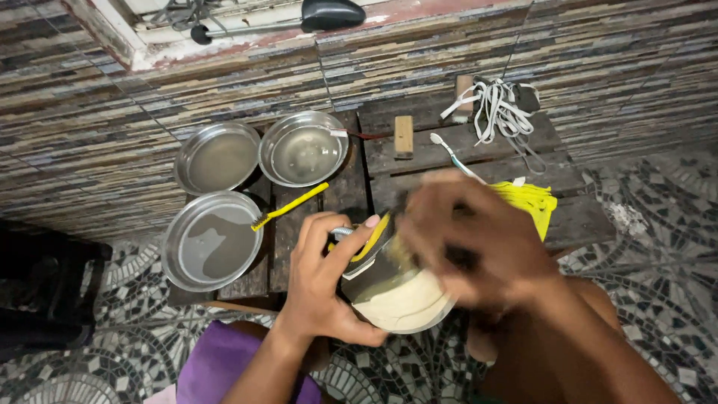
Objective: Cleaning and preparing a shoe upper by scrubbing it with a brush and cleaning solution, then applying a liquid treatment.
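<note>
My left hand grips a shoe with a pale cream sole and yellow and dark upper, held over my lap with the sole toward me. Blurred by motion, my right hand is closed over the top of the same shoe; whether it holds a small tool against it cannot be told. Yellow laces lie on the dark wooden pallet table just behind the right hand.
Three round metal bowls hold water at the left. A yellow brush rests across the nearest bowl's rim. White laces, a toothbrush and a wooden block lie on the table. A striped tile wall stands behind.
</note>
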